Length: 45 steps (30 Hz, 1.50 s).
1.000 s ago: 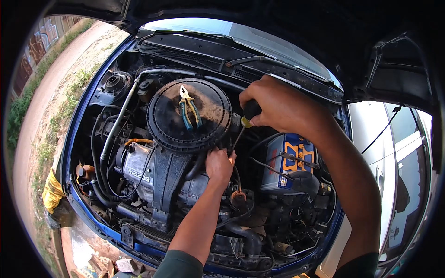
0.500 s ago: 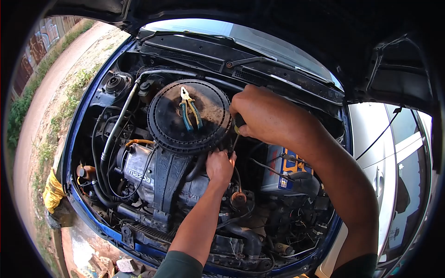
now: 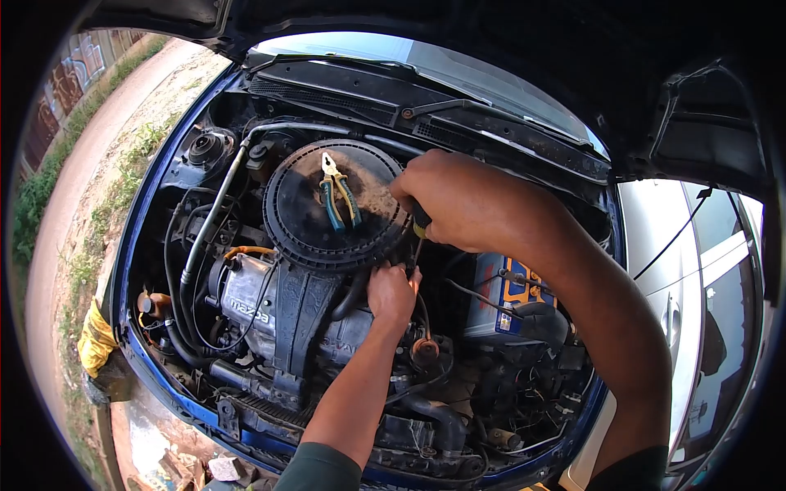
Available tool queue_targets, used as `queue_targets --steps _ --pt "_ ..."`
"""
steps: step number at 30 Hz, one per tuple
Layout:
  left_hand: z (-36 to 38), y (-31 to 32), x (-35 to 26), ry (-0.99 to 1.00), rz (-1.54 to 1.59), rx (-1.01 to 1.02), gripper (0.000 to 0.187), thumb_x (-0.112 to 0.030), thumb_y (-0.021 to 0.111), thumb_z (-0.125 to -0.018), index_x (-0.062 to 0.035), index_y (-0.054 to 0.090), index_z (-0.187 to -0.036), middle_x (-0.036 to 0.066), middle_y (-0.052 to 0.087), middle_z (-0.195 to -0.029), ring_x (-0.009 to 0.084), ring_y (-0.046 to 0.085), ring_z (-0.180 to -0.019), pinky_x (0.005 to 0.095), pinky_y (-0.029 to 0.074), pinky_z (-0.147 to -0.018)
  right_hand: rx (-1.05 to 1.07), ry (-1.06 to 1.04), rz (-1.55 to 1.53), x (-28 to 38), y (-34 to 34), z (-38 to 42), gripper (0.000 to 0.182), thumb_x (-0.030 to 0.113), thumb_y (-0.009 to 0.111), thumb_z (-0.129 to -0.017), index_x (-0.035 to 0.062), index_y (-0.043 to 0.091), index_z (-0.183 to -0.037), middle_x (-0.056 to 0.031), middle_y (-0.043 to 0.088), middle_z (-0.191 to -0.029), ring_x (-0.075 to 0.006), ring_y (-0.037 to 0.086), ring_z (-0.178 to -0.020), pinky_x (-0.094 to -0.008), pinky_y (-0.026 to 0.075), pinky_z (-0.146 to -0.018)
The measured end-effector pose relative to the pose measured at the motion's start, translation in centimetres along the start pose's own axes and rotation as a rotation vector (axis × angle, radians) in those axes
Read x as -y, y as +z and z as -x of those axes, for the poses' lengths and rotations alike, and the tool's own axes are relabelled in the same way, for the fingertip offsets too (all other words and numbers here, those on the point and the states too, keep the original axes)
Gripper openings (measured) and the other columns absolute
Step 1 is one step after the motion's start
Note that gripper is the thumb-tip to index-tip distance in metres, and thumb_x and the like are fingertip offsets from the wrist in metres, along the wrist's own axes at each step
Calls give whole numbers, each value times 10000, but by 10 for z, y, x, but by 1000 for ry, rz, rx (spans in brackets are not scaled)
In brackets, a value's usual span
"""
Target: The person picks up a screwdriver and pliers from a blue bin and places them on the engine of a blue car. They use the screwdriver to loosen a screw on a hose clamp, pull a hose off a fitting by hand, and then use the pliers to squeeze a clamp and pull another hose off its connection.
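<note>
My right hand (image 3: 450, 200) is wrapped round the dark and yellow-green handle of a screwdriver (image 3: 420, 231). Its thin shaft points down beside the right edge of the round black air filter housing (image 3: 286, 192). Just below that edge, my left hand (image 3: 393, 293) has its fingers bent and pressed together near the screwdriver's tip. What those fingers grip is hidden. A pair of pliers (image 3: 337, 196) with blue and yellow handles lies on top of the housing, jaws toward the windshield.
Around my hands is the engine bay, with the valve cover (image 3: 241, 299) at left and a battery (image 3: 495, 307) at right. An orange-brown round part (image 3: 425, 352) sits below my left hand. A radiator hose (image 3: 442, 425) runs near the front. The raised hood (image 3: 524, 41) hangs overhead.
My right hand has turned slightly on the screwdriver, its fingers reaching farther left over the housing's edge. My left hand stays at the same spot. The whole view has shifted a little.
</note>
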<state>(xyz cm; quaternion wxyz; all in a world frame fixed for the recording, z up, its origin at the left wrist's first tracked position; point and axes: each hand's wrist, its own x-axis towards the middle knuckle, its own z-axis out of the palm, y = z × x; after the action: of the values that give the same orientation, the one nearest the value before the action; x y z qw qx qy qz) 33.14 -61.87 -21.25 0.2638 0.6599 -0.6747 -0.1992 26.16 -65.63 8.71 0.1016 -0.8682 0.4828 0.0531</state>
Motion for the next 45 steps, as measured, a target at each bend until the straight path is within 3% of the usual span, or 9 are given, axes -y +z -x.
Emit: queue_targets --steps 11,13,18,22,24,25,28,38,45 --pt "0 -2 -2 -6 10 27 385 -379 745 -929 -15 811 -1033 250 725 -1044 410 677 -1014 471 550 -939 14 118 119 -7 -6 9 251 68 851 -819 -33 785 -1038 -211 768 -1017 -355 764 -976 -431 607 -885" --pt "0 0 0 35 -50 -33 330 -365 766 -915 -43 810 -972 191 722 -1020 370 686 -1003 456 579 -898 37 149 95 -3 -5 2 261 103 856 -826 -38 783 -1033 -217 769 -1009 -356 768 -956 -430 610 -878" --pt "0 -1 0 18 18 1 373 -365 757 -922 -14 815 -1037 249 729 -1063 413 676 -1016 473 548 -942 42 394 189 2 -5 -12 292 181 846 -840 -64 775 -984 -243 766 -964 -368 774 -913 -442 617 -852" --pt "1 -3 -1 6 59 12 360 -352 761 -921 -12 814 -1026 250 728 -1052 420 675 -1010 479 548 -939 101 363 173 11 -6 1 294 117 837 -818 -68 748 -1028 -234 749 -1042 -366 754 -999 -449 603 -893" --pt "1 -2 -1 16 36 -17 348 -353 764 -920 -13 808 -978 224 726 -1046 394 680 -1010 469 564 -916 -83 158 157 8 2 13 360 69 833 -783 -46 713 -1103 -217 695 -1154 -355 710 -1102 -447 582 -931" --pt "2 0 0 26 4 -38 341 -354 767 -919 -14 801 -930 197 723 -1040 369 685 -1011 459 580 -893 13 134 99 10 -4 16 421 25 828 -771 -10 686 -1165 -188 638 -1234 -351 667 -1166 -447 559 -968" --pt "1 2 1 9 21 -17 337 -355 768 -917 -20 804 -939 192 720 -1046 366 683 -1018 460 581 -895 25 -15 138 7 -4 20 362 3 811 -797 11 718 -1147 -163 675 -1197 -346 680 -1142 -443 558 -970" --pt "1 1 0 4 34 -13 362 -370 750 -924 -25 815 -1013 228 729 -1045 413 673 -1015 479 554 -929 166 226 106 -7 -19 24 343 63 805 -871 21 762 -1209 -177 701 -1239 -323 670 -1204 -435 545 -1034" --pt "1 1 0 5 -2 1 350 -369 764 -916 -31 812 -994 194 731 -1053 376 677 -1025 456 564 -926 100 201 137 -8 -16 11 322 171 834 -862 -26 776 -1110 -220 766 -1043 -336 759 -980 -447 601 -900"
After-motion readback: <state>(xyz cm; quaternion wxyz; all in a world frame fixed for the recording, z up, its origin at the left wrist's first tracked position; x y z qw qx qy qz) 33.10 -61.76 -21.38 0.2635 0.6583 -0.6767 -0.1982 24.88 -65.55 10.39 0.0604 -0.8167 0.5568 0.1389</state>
